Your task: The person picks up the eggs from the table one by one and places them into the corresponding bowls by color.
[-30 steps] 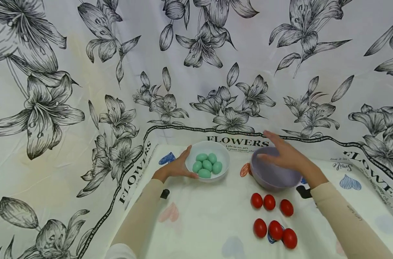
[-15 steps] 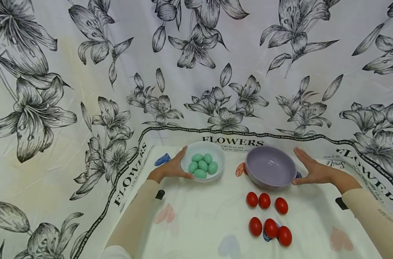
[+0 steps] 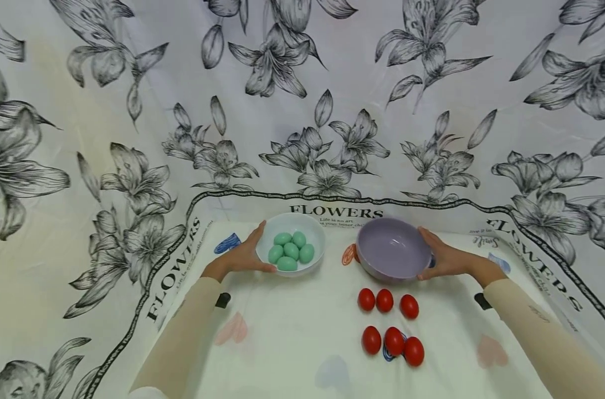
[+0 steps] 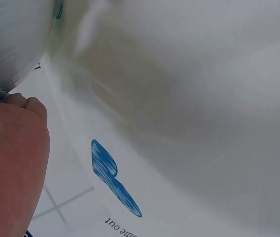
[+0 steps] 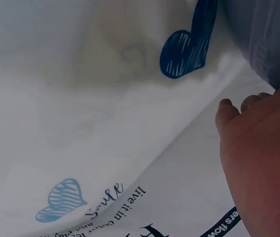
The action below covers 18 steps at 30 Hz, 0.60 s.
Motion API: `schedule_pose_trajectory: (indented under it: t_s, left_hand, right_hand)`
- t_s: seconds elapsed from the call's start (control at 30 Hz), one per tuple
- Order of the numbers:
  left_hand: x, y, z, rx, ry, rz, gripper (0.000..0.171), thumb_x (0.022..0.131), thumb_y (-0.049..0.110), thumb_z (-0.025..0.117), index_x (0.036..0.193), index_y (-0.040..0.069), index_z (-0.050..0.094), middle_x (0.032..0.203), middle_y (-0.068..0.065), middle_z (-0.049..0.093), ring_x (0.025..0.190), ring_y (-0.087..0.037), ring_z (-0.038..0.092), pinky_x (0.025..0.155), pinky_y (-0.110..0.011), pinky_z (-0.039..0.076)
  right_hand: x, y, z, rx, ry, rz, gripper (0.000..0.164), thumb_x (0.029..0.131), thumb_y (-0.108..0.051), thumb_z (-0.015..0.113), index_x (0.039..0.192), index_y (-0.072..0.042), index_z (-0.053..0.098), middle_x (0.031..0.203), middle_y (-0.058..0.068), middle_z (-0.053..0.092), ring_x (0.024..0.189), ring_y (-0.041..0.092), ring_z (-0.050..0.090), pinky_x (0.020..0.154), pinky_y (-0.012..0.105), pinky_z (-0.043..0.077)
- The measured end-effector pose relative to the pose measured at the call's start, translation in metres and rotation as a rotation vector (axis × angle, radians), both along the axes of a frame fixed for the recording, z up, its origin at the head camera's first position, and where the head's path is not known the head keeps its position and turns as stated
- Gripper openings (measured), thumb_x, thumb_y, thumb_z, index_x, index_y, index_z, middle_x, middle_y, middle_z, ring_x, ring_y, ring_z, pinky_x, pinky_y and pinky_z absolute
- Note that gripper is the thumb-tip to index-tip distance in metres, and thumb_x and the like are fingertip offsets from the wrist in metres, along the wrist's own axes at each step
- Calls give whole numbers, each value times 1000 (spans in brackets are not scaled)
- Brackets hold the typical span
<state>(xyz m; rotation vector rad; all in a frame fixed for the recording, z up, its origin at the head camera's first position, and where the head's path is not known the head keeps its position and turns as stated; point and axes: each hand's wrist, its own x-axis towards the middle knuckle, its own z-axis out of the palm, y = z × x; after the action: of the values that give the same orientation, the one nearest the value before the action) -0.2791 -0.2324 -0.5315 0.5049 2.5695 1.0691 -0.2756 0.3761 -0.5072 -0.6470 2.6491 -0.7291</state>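
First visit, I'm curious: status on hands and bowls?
Left hand grips white bowl, six green eggs inside. Right hand grips purple bowl, empty. Six red eggs in front, blocking neither hand.

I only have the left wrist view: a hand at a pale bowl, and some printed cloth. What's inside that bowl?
Observer: The head view shows six green eggs in the white bowl.
Visitor: Oh, nice! Is anything else being held?
Observer: Yes, the right hand holds a purple bowl by its side.
Visitor: And is anything lying loose?
Observer: Six red eggs lie on the cloth, in two rows of three.
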Motion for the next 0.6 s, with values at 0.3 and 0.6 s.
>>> schedule_pose_trajectory:
  t_s: [0.3, 0.6]
  left_hand:
    - [12, -5, 7, 50, 56, -16, 154, 76, 46, 96, 161, 36, -32, 173, -4, -28, 161, -37, -18, 123, -72, 9]
    - [53, 102, 49, 243, 446, -95, 75, 99, 35, 78, 164, 24, 42, 167, 5, 43, 155, -20, 38, 123, -56, 33]
  right_hand:
    - [-9, -12, -19, -75, -66, -8, 152, 74, -42, 96, 163, 3, -18, 169, 36, -9, 153, 60, 9, 117, 77, 22]
    - [-9, -3, -15, -90, -71, -33, 158, 70, -43, 99, 164, -1, -21, 171, 32, -13, 157, 55, 5, 120, 74, 20]
